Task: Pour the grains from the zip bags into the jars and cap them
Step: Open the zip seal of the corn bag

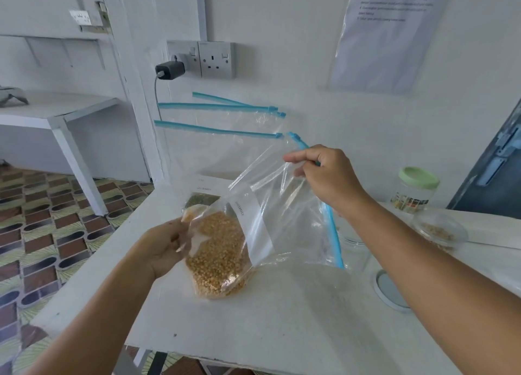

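A clear zip bag [262,222] with a blue zip strip holds yellow grains [217,256] gathered in its lower left corner. My left hand [166,245] grips that lower corner just above the white table [253,318]. Higher up on the right, my right hand [324,177] pinches the bag's blue top edge, so the bag hangs tilted between both hands. An open clear jar [355,250] stands right behind the bag, partly hidden by it. Its white lid [390,290] lies flat on the table to the right.
Several other zip bags [220,138] lean against the back wall, one with dark grains [201,200]. A green-capped jar [414,191] and a clear glass bowl [439,228] stand at the right. The table's left edge drops to a patterned floor.
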The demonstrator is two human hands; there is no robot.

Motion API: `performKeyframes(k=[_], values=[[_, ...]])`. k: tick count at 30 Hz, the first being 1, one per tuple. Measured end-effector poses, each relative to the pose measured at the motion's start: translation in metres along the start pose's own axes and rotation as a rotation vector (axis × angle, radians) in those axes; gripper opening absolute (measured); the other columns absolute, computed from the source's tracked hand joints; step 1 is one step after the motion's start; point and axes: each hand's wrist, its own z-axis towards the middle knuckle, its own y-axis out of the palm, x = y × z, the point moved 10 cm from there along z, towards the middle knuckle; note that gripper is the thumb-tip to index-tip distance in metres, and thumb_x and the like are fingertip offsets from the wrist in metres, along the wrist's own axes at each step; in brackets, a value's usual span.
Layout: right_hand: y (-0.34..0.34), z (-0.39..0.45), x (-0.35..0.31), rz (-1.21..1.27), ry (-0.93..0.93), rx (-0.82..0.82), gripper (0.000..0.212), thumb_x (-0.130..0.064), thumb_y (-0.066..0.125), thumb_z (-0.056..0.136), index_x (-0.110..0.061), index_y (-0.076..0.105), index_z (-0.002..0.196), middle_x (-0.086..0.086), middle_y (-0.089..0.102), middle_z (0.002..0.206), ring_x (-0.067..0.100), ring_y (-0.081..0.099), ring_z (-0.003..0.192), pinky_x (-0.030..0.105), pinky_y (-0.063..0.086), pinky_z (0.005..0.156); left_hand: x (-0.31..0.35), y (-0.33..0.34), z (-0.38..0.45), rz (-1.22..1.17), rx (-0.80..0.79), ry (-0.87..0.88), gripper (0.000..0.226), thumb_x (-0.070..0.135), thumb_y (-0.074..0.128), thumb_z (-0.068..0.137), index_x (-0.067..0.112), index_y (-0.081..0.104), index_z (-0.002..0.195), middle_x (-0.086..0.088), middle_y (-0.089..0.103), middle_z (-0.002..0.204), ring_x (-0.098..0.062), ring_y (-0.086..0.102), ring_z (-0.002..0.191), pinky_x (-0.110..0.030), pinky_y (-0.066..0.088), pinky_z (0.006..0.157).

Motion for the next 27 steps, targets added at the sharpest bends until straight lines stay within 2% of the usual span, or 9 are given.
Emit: performKeyframes(k=[2, 5, 9, 12, 15, 17, 20, 24, 27], values=[[-0.002, 0.002, -0.002, 0.011, -0.010, 0.018, 0.051, 0.006, 0.041, 0.094, -0.025, 0.081, 0.104, -0.017, 0.071, 0.110, -0.001, 0.072, 0.079, 0.012, 0.053, 0.073, 0.018, -0.005, -0.001, 0.035, 0.049, 0.117, 0.015, 0.006, 0.067, 0.097, 0.010, 0.068, 0.111, -0.006, 0.070, 0.086, -0.011, 0.059, 0.060, -0.028, 0.045, 0.071], [-0.006, 0.004, -0.004, 0.035, -0.020, 0.040, 0.052, 0.006, 0.041, 0.094, -0.027, 0.081, 0.100, -0.017, 0.070, 0.108, 0.001, 0.072, 0.080, 0.020, 0.056, 0.079, 0.042, -0.012, -0.009, 0.055, 0.073, 0.280, 0.019, 0.007, 0.073, 0.093, 0.011, 0.068, 0.111, -0.006, 0.071, 0.090, -0.014, 0.058, 0.071, -0.030, 0.047, 0.076], [-0.007, 0.006, -0.006, 0.042, -0.031, 0.047, 0.054, 0.006, 0.040, 0.093, -0.030, 0.080, 0.097, -0.015, 0.070, 0.108, 0.001, 0.073, 0.083, 0.017, 0.055, 0.075, 0.069, -0.015, -0.026, 0.026, 0.117, 0.439, 0.017, 0.005, 0.073, 0.093, 0.017, 0.062, 0.098, -0.004, 0.069, 0.086, -0.016, 0.057, 0.074, -0.030, 0.046, 0.078], [-0.002, 0.006, 0.001, 0.042, -0.012, 0.035, 0.054, 0.006, 0.040, 0.093, -0.030, 0.079, 0.097, -0.013, 0.071, 0.107, 0.000, 0.072, 0.085, 0.018, 0.056, 0.077, 0.080, -0.014, -0.030, 0.090, 0.101, 0.479, 0.018, 0.004, 0.071, 0.095, 0.018, 0.061, 0.100, -0.004, 0.069, 0.087, -0.017, 0.058, 0.075, -0.031, 0.047, 0.080], [0.003, 0.002, 0.010, 0.018, 0.003, 0.023, 0.053, 0.007, 0.040, 0.093, -0.029, 0.080, 0.098, -0.012, 0.072, 0.108, 0.000, 0.072, 0.087, 0.019, 0.054, 0.077, 0.074, -0.019, -0.025, 0.111, 0.072, 0.418, 0.009, 0.017, 0.066, 0.101, 0.018, 0.065, 0.110, 0.000, 0.072, 0.094, -0.019, 0.062, 0.084, -0.035, 0.048, 0.089], [0.004, 0.002, 0.012, 0.011, 0.011, 0.021, 0.053, 0.007, 0.040, 0.092, -0.029, 0.080, 0.098, -0.012, 0.073, 0.108, 0.000, 0.072, 0.087, 0.018, 0.053, 0.077, 0.072, -0.025, -0.024, 0.089, 0.074, 0.412, 0.013, 0.025, 0.064, 0.103, 0.018, 0.069, 0.113, 0.001, 0.073, 0.099, -0.020, 0.065, 0.091, -0.036, 0.048, 0.095], [0.006, 0.003, 0.010, 0.012, 0.014, 0.006, 0.053, 0.007, 0.041, 0.093, -0.030, 0.079, 0.098, -0.013, 0.073, 0.106, -0.002, 0.071, 0.086, 0.011, 0.051, 0.073, 0.077, -0.028, -0.028, 0.173, 0.119, 0.491, 0.021, 0.021, 0.068, 0.099, 0.014, 0.070, 0.119, -0.002, 0.074, 0.105, -0.022, 0.067, 0.099, -0.034, 0.052, 0.098], [0.007, 0.004, 0.010, 0.011, 0.030, 0.003, 0.051, 0.006, 0.042, 0.092, -0.027, 0.079, 0.100, -0.012, 0.073, 0.103, -0.006, 0.069, 0.082, 0.004, 0.044, 0.065, 0.084, -0.033, -0.036, 0.268, 0.263, 0.619, 0.002, 0.016, 0.073, 0.097, 0.017, 0.072, 0.098, -0.004, 0.072, 0.094, -0.021, 0.063, 0.093, -0.037, 0.052, 0.096], [0.006, 0.004, 0.013, 0.007, 0.038, 0.008, 0.052, 0.006, 0.041, 0.092, -0.029, 0.079, 0.098, -0.012, 0.074, 0.106, -0.004, 0.071, 0.083, 0.006, 0.046, 0.067, 0.090, -0.034, -0.038, 0.322, 0.321, 0.680, 0.005, 0.019, 0.073, 0.097, 0.021, 0.071, 0.093, -0.001, 0.072, 0.097, -0.018, 0.063, 0.095, -0.039, 0.052, 0.099]])
